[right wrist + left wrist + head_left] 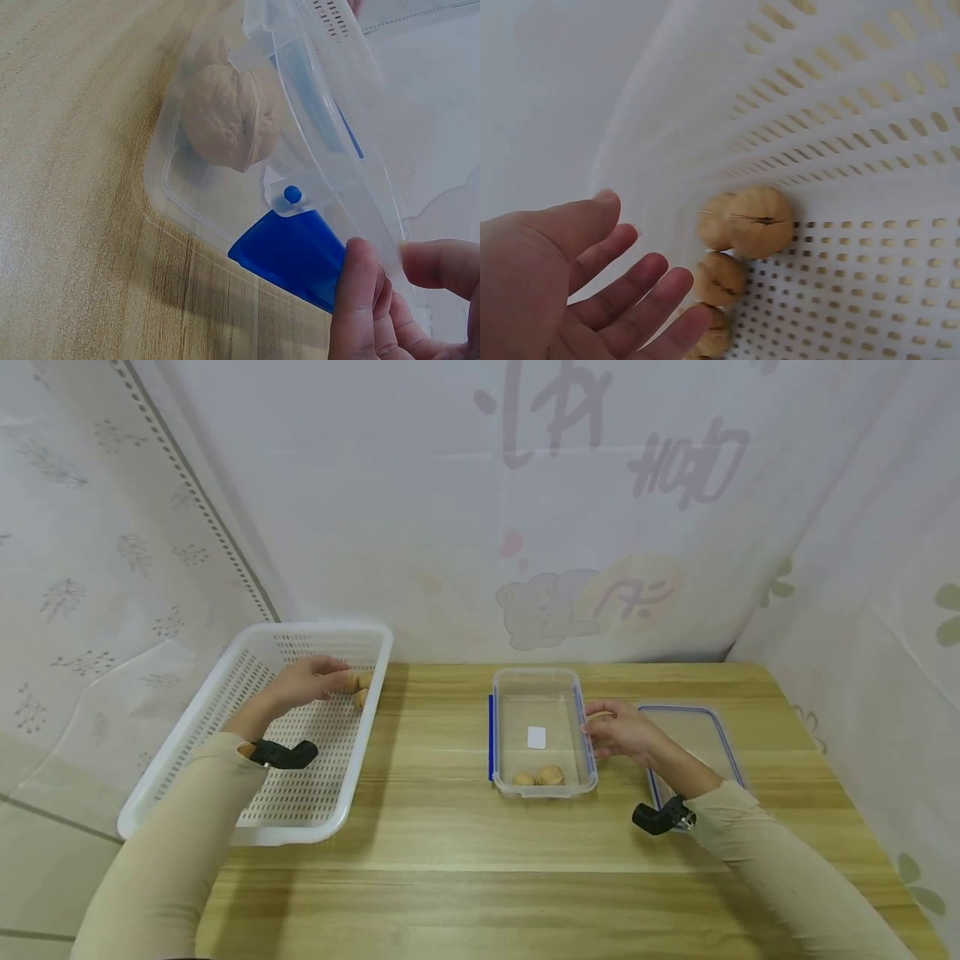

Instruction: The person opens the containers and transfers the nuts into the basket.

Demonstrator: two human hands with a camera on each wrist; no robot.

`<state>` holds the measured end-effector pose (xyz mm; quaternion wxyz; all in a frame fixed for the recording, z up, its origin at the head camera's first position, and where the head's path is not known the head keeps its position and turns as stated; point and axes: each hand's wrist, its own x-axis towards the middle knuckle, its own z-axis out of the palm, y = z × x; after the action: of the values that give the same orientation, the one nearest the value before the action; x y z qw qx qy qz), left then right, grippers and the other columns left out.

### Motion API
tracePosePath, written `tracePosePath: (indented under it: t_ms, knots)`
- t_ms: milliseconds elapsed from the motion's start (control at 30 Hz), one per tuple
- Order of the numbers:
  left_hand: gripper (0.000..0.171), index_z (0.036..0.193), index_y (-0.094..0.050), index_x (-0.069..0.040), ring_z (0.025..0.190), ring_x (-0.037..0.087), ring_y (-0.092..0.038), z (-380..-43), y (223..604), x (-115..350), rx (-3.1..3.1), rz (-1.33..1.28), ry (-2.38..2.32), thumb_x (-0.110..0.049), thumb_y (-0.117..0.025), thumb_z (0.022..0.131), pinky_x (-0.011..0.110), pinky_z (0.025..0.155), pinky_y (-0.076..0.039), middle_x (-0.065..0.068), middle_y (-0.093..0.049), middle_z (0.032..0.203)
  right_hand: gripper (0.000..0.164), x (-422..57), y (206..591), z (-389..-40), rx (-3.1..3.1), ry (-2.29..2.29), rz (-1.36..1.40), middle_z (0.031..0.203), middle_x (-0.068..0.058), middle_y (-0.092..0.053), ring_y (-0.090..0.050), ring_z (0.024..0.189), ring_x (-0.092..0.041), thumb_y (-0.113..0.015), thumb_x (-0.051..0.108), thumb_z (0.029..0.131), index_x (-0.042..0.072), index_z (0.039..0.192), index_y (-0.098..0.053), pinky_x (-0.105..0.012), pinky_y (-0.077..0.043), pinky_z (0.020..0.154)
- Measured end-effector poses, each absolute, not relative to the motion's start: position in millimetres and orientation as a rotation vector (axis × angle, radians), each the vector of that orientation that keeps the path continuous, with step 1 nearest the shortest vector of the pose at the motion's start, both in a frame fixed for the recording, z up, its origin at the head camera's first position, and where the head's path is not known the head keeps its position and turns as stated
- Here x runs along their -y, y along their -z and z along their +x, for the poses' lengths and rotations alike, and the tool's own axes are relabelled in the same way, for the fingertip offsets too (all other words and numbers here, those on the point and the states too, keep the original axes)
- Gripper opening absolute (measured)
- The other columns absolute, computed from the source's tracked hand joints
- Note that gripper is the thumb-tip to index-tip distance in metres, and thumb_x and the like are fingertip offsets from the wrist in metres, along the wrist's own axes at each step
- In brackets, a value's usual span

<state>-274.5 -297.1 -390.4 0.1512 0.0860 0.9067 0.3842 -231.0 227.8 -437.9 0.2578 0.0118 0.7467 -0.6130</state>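
My left hand [303, 681] reaches into the white slotted basket [378, 647], its fingers loosely extended and holding nothing. Beside those fingers, several walnuts [759, 221] lie against the basket's wall; the fingertips partly cover the lowest ones in the left wrist view. My right hand [624, 732] is at the right side of a clear plastic food container [545, 675], pinching its rim between thumb and fingers, with the fingers against a blue side latch [289, 255]. Two walnuts [550, 775] sit inside the container at its near end.
A clear lid with a blue seal [693, 727] lies on the wooden table [442, 835] to the container's right, partly under my right forearm. A printed white curtain [420, 527] hangs behind the table and along both sides.
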Motion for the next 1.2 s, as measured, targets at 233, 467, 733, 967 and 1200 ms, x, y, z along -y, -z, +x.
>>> tracePosePath:
  t_ms: [233,467,733,967,1200]
  knots:
    - [0.059,0.148,-0.042,0.007,0.122,0.051,-0.054,-269.9,374.8,300.2,-2.684,0.261,-1.000,-0.039,-0.041,0.111,0.062,0.102,-0.046,0.033,-0.047,0.145,0.046,-228.1,438.0,-231.2,-2.024,1.661,0.025,0.103,-0.012,-0.064,-0.065,0.086,-0.016,-0.059,0.003,0.100,-0.011,0.139,-0.040,-0.031,-0.061,0.072]
    - [0.065,0.152,-0.034,0.008,0.138,0.054,-0.036,-263.4,364.1,293.9,-2.722,0.318,-0.941,-0.042,-0.037,0.111,0.067,0.109,-0.036,0.035,-0.038,0.152,0.047,-228.5,439.5,-231.7,-2.028,1.658,0.036,0.103,-0.011,-0.065,-0.066,0.086,-0.015,-0.059,0.004,0.100,-0.009,0.140,-0.040,-0.032,-0.061,0.073]
    - [0.065,0.156,-0.024,0.010,0.145,0.056,-0.021,-256.4,357.0,278.8,-2.732,0.439,-0.880,-0.035,-0.040,0.112,0.069,0.115,-0.022,0.037,-0.023,0.159,0.046,-229.2,441.0,-232.4,-2.035,1.653,0.033,0.103,-0.010,-0.066,-0.066,0.086,-0.015,-0.060,0.004,0.099,-0.009,0.139,-0.041,-0.031,-0.061,0.073]
    - [0.067,0.157,-0.023,0.009,0.148,0.057,-0.009,-254.0,353.3,263.0,-2.726,0.502,-0.815,-0.034,-0.044,0.111,0.070,0.117,-0.012,0.038,-0.011,0.161,0.047,-228.4,439.9,-231.9,-2.037,1.646,0.035,0.106,-0.013,-0.065,-0.066,0.087,-0.016,-0.059,0.004,0.100,-0.010,0.140,-0.040,-0.031,-0.061,0.072]
    - [0.064,0.156,-0.029,0.007,0.148,0.057,-0.010,-245.9,345.3,240.5,-2.760,0.593,-0.720,-0.032,-0.049,0.109,0.071,0.116,-0.015,0.038,-0.010,0.161,0.047,-228.2,439.1,-231.9,-2.042,1.640,0.050,0.106,-0.013,-0.065,-0.066,0.087,-0.016,-0.060,0.005,0.099,-0.009,0.140,-0.040,-0.032,-0.061,0.073]
